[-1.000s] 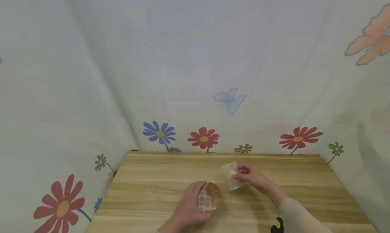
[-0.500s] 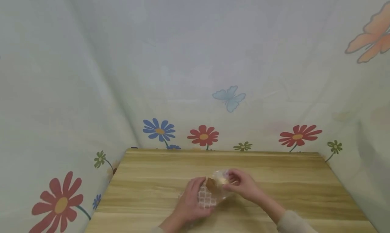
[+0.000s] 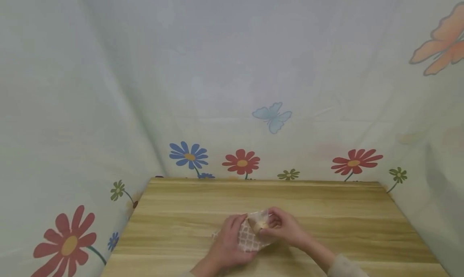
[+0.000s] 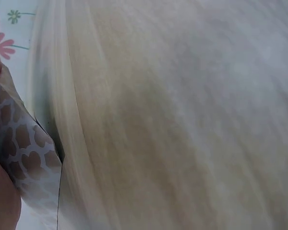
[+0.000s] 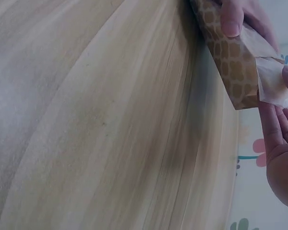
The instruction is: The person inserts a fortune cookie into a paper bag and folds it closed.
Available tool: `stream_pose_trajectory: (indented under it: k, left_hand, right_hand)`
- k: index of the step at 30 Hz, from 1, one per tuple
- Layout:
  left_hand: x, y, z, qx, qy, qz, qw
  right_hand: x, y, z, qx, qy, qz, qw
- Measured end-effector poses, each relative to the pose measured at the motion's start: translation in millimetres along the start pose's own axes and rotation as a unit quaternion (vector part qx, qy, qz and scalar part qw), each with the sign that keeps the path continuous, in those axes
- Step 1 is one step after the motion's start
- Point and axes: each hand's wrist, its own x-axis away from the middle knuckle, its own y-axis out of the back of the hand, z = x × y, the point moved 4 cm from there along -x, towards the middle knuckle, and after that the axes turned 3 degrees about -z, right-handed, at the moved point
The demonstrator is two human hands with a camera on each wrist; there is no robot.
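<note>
My left hand [image 3: 225, 244] grips a brown paper bag [image 3: 247, 237] with a white lattice print, low over the wooden table. The bag's mouth faces right, toward my right hand [image 3: 288, 228]. Thumb and fingers of that hand pinch a small clear packet [image 3: 260, 218] with something pale inside. In the right wrist view the packet [image 5: 272, 82] is partly inside the bag's open mouth, and the left thumb [image 5: 231, 23] presses on the bag's side. The left wrist view shows just the patterned side of the bag [image 4: 31, 158] and part of the hand at the left edge.
The wooden tabletop [image 3: 188, 204] extends around both hands. Behind and beside it hangs a pale cloth [image 3: 217, 87] printed with flowers and butterflies, close along the table's back edge.
My right hand has moved left and slightly down, bringing the packet from beside the bag into its mouth. The left hand stays around the bag. A black-and-yellow thing at the bottom edge has left view.
</note>
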Motion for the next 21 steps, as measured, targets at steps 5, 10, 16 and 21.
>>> stream_pose_trajectory:
  k: [5, 10, 16, 21]
  left_hand:
    - [2.3, -3.9, 1.5, -0.003, 0.001, 0.017, 0.9998]
    - [2.2, -4.6, 2.1, -0.015, 0.017, 0.024, 0.9995]
    - [3.2, -2.7, 0.7, -0.030, 0.021, 0.018, 0.9992]
    - [2.6, -6.4, 1.2, -0.040, -0.001, -0.003, 0.9992]
  right_hand:
    - [1.6, -4.1, 3.0, -0.022, -0.003, -0.001, 0.9997]
    - [1.8, -3.2, 1.8, -0.013, 0.000, -0.014, 0.9998]
    - [2.3, -0.1, -4.9, 0.038, 0.015, -0.020, 0.9990]
    - [2.8, 1.3, -5.1, 0.042, 0.029, -0.007, 0.9987]
